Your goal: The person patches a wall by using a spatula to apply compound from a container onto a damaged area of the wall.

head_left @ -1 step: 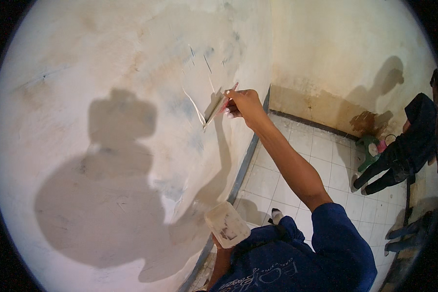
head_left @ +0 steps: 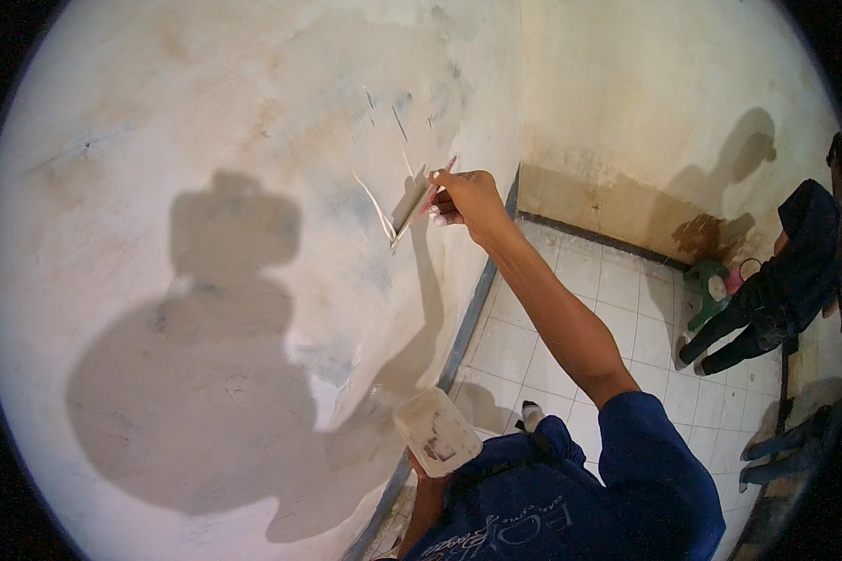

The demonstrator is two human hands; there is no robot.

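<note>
My right hand (head_left: 470,203) pinches a red-edged putty knife (head_left: 410,213). Its greyish blade lies against the pale plastered wall (head_left: 327,56), where a raised V of wet filler (head_left: 372,201) runs up from the blade's lower end. White smears mark my fingertips. Low in front of my body, my left hand (head_left: 428,479) supports a shallow, pale plastic tub (head_left: 419,416) from beneath, so most of its fingers are hidden. Some greyish-brown residue shows on the tub's bottom. Short dark scratches mark the wall above the blade.
A second wall (head_left: 608,93), stained brown low down, meets mine at a corner. Dark skirting edges the white tiled floor (head_left: 557,351). At the right stand a person in dark clothes (head_left: 795,271), a green stool (head_left: 706,297) and another person's legs (head_left: 781,444). My shadow covers the left wall.
</note>
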